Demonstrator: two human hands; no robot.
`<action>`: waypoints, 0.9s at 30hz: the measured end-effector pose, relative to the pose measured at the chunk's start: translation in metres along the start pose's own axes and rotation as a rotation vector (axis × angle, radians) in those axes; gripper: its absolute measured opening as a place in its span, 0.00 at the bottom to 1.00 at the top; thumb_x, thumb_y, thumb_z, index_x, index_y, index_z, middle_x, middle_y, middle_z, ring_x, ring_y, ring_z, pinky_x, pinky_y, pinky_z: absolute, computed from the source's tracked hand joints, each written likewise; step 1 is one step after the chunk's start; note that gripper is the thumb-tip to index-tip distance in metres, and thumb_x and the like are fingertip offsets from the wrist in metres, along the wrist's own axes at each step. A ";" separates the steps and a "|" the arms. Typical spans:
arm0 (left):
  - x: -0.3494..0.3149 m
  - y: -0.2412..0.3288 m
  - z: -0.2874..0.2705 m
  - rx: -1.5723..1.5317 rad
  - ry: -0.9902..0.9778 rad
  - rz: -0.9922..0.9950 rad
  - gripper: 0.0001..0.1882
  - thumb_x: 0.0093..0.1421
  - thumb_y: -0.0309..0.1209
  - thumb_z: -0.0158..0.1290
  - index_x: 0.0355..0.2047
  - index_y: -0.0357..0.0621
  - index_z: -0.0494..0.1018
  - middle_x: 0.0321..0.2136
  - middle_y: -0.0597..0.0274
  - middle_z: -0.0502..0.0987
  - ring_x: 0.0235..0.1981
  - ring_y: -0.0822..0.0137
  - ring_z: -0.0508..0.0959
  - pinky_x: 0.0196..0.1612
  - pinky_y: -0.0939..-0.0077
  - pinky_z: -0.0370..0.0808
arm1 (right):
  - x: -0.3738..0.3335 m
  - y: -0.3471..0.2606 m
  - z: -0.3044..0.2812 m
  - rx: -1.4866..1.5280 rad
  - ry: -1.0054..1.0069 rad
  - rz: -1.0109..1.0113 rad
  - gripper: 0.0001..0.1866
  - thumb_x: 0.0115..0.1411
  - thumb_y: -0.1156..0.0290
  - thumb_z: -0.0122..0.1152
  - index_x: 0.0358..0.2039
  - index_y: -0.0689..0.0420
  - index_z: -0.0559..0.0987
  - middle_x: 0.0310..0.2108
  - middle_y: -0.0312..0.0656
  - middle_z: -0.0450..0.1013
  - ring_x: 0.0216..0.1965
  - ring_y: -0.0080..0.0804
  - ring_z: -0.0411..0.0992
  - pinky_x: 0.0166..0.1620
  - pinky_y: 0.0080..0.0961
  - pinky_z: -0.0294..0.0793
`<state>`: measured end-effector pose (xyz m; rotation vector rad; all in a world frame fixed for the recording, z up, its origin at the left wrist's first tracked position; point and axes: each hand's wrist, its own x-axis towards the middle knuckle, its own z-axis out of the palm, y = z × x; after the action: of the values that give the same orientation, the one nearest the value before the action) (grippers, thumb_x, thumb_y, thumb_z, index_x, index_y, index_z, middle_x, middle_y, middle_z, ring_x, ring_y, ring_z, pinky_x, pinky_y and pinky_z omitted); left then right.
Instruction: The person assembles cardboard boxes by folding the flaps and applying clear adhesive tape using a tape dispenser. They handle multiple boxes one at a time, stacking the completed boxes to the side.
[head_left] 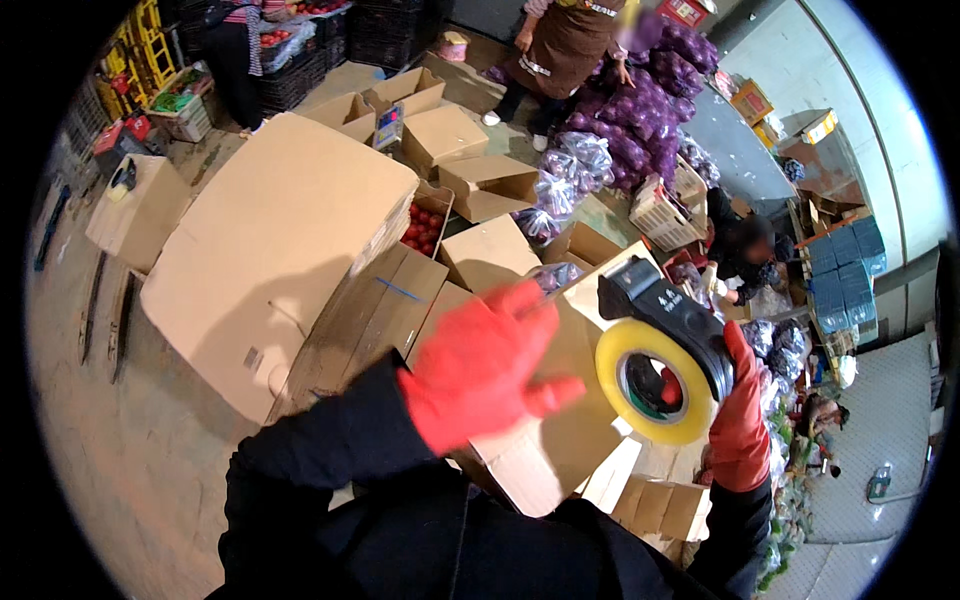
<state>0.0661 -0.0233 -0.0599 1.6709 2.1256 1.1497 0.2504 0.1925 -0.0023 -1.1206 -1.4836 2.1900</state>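
- Bare floor [150, 470] runs through a crowded packing area, and from my end of the head camera I see it curve away on the left.
- I have a large flat stack of cardboard [270, 240] ahead and to the left, with open cartons [490, 185] just beyond it.
- Among those cartons I make out red tomatoes [425, 230] in one box.
- Farther back, I see purple net sacks [630, 125] piled high, with a person in a brown apron [565, 50] standing beside them.
- Over on the right, someone in dark clothing [725, 220] is low down near a pale plastic crate [665, 215] and some blue packs [845, 265].
- My right hand [742, 420], in a red glove, grips the right side of a black tape dispenser [680, 320].
- I read the dispenser as tilted, above a cardboard box [575, 450], its yellow tape roll [618, 395] facing me.
- My left hand [485, 370], also red-gloved, is spread and blurred, holding nothing that I can see; I cannot tell whether it touches the box.
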 end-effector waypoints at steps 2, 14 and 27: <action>-0.018 0.047 0.021 0.047 -0.072 0.017 0.35 0.51 0.54 0.55 0.43 0.30 0.70 0.49 0.37 0.67 0.49 0.39 0.69 0.53 0.54 0.66 | 0.001 -0.009 0.004 0.088 -0.172 0.072 0.27 0.65 0.52 0.46 0.50 0.66 0.72 0.40 0.51 0.76 0.34 0.40 0.78 0.34 0.32 0.82; -0.025 0.072 0.108 0.672 -0.057 -0.335 0.53 0.49 0.62 0.50 0.61 0.28 0.53 0.64 0.37 0.46 0.66 0.36 0.42 0.65 0.42 0.35 | 0.023 -0.003 0.016 -0.033 -0.483 -0.075 0.25 0.65 0.50 0.46 0.49 0.60 0.74 0.36 0.42 0.77 0.30 0.29 0.77 0.34 0.23 0.78; -0.020 0.024 0.169 0.948 0.207 -0.255 0.54 0.37 0.51 0.55 0.58 0.21 0.55 0.61 0.27 0.50 0.64 0.34 0.48 0.65 0.42 0.41 | -0.059 0.034 -0.095 -0.295 -0.304 -0.197 0.27 0.64 0.48 0.45 0.50 0.58 0.72 0.41 0.41 0.75 0.38 0.28 0.74 0.38 0.25 0.75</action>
<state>0.1897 0.0354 -0.1644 1.4934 3.1891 0.2083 0.3642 0.2058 -0.0223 -0.6970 -2.0039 2.1212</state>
